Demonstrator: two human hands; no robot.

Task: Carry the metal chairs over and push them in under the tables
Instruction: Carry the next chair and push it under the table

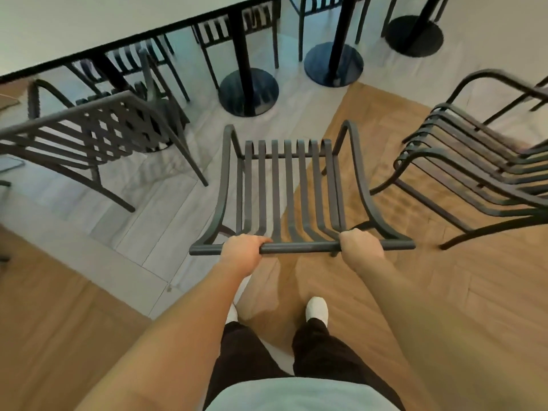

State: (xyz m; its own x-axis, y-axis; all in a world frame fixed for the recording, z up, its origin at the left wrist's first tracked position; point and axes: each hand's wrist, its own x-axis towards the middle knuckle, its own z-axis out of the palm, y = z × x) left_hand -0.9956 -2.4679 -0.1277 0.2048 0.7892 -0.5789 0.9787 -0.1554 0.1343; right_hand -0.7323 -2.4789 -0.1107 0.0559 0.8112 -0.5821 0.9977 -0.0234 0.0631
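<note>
A pale shirt hem [299,393] and dark trousers [320,351] fill the bottom of the head view, with white shoes [317,311] on the wooden floor [444,292] below. Both bare forearms reach forward to the metal chair [292,185] directly ahead. The left hand [241,252] and the right hand [360,244] each have fingers curled over the round top bar of its backrest, well apart along the bar, gripping it firmly. The chair's slatted seat faces away toward the long white table [89,28], which it has not reached; it stands partly over grey tiled floor [166,221]. A second slatted chair [89,140] stands to the left, a third chair [480,161] to the right. Black pedestal bases [247,91] stand under the table, with further chairs [231,31] tucked beyond.
</note>
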